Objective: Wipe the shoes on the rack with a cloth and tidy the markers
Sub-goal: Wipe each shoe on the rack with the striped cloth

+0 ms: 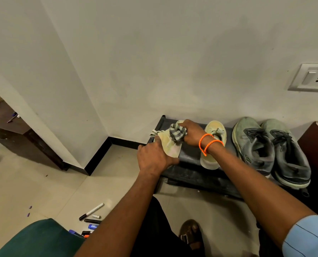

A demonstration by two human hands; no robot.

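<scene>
The right hand (192,133) bunches the soft cloth (177,134). The left hand (154,157) grips the light, floppy shoe (170,144) at its heel, the firmest hold.

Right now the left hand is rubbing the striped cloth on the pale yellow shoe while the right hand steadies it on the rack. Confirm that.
Not quite: the hands are swapped. In the head view the right hand, with the orange bands at its wrist, grips the striped cloth against the pale yellow shoe, while the left hand steadies that shoe on the rack.
</scene>
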